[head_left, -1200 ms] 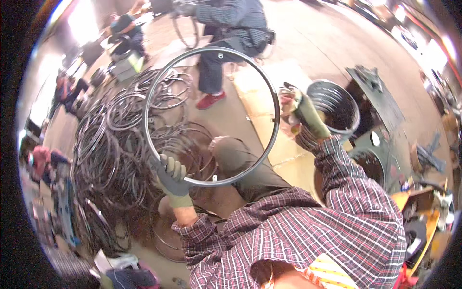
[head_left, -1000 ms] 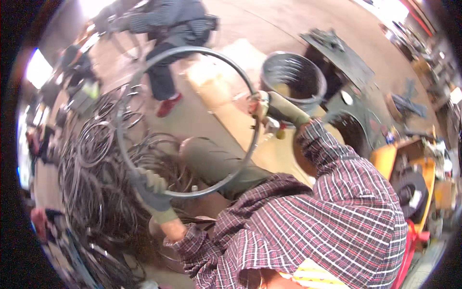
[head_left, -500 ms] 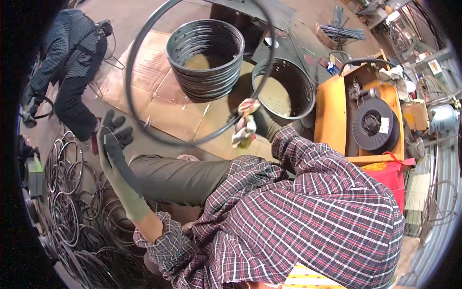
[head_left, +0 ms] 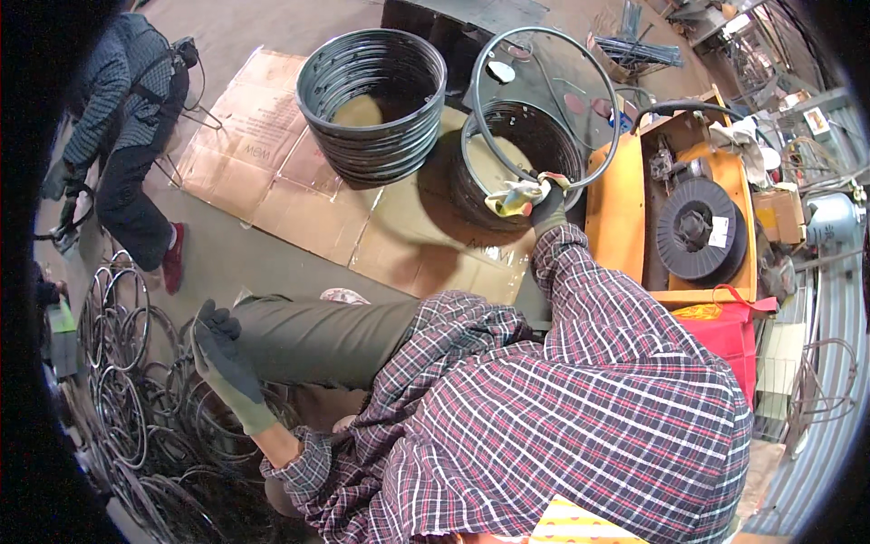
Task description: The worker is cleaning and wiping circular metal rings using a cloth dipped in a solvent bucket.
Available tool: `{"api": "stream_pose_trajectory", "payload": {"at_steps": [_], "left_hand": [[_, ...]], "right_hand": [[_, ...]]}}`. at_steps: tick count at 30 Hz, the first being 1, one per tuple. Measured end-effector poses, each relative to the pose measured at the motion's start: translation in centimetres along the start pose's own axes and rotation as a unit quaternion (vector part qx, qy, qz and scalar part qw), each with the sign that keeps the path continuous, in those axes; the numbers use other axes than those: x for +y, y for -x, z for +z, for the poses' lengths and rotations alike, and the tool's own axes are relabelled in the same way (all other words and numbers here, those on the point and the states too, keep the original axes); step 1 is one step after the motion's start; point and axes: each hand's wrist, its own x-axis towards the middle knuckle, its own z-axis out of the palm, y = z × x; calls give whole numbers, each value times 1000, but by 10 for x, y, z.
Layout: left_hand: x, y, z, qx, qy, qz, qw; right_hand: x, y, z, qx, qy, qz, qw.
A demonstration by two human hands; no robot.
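My right hand (head_left: 548, 210), in a dark glove, is closed on the near side of a thin dark metal ring (head_left: 619, 113). A crumpled, multicoloured rag (head_left: 514, 198) is bunched at the same hand against the ring. The ring is tilted up over a low stack of similar rings (head_left: 548, 140). Left of that rises a taller ring stack (head_left: 381, 150). Both stacks stand on flattened cardboard (head_left: 245, 145). My left hand (head_left: 217, 344), gloved, is raised beside my knee; its fingers are loosely bent and nothing shows in them.
Loose rings (head_left: 127, 381) lie tangled on the floor at left. A co-worker (head_left: 136, 118) bends over at far left. On the right stand an orange box (head_left: 616, 218) with a black spool (head_left: 689, 227) and a red bag (head_left: 729, 340). Metal rods (head_left: 639, 53) lie at the back.
My right hand has carried the ring and rag right, from in front of the tall stack to over the low one. My left hand has dropped a little, its fingers less spread.
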Motion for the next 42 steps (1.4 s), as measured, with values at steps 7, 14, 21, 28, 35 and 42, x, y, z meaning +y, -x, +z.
{"api": "stream_pose_trajectory", "payload": {"at_steps": [7,14,21,28,35,42], "left_hand": [[10,6,-15,66,-23,17,997],[-48,12,-185,68,-246,131,958],[-45,32,-203,181,-172,-3,968],[-53,43,-214,163,12,37,986],[-57,48,-225,166,-74,38,983],[-65,48,-209,158,-148,41,975]], "right_hand": [[-1,-9,-14,-6,-47,18,999],[7,-19,11,-27,-52,41,997],[10,1,7,-32,-67,64,995],[11,17,0,-33,-78,92,992],[10,28,3,9,32,142,989],[29,-1,-69,-11,638,75,766]]}}
